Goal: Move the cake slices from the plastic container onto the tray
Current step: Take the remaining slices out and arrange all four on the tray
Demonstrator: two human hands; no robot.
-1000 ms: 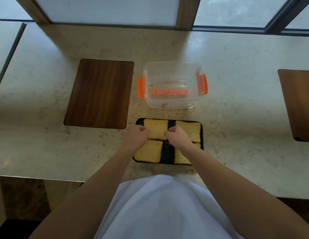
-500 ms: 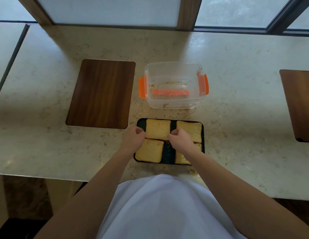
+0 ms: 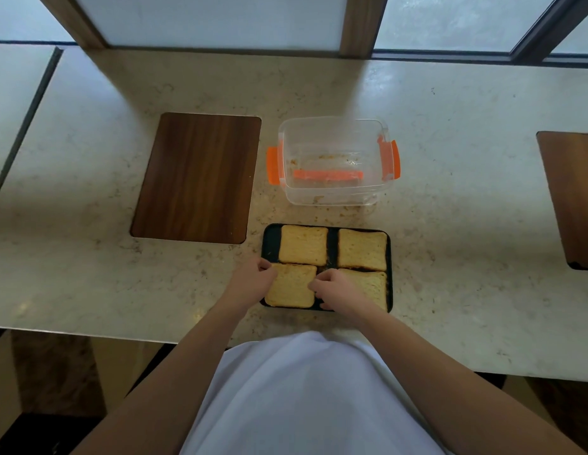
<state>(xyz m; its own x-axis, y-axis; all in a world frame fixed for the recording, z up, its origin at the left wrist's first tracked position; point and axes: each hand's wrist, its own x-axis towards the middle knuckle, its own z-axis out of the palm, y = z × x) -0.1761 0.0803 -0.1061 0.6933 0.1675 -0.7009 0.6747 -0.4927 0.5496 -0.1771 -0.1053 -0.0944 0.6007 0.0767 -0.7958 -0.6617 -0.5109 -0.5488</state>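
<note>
A black tray (image 3: 269, 238) lies on the counter in front of me with several golden cake slices in a grid. The far-left slice (image 3: 303, 244) and far-right slice (image 3: 362, 249) lie flat and untouched. My left hand (image 3: 253, 279) pinches the left edge of the near-left slice (image 3: 291, 287), and my right hand (image 3: 338, 289) pinches its right edge. My right hand and wrist hide part of the near-right slice (image 3: 374, 285). Behind the tray stands the clear plastic container (image 3: 332, 196) with orange clips, holding only crumbs.
A dark wooden board (image 3: 197, 175) lies left of the container, and another board (image 3: 575, 198) sits at the far right. The stone counter's front edge (image 3: 122, 334) runs just below the tray. Window frames line the back.
Both hands have drawn back from the far-left slice to the near-left slice, now holding its two side edges. The slices and container stay where they were.
</note>
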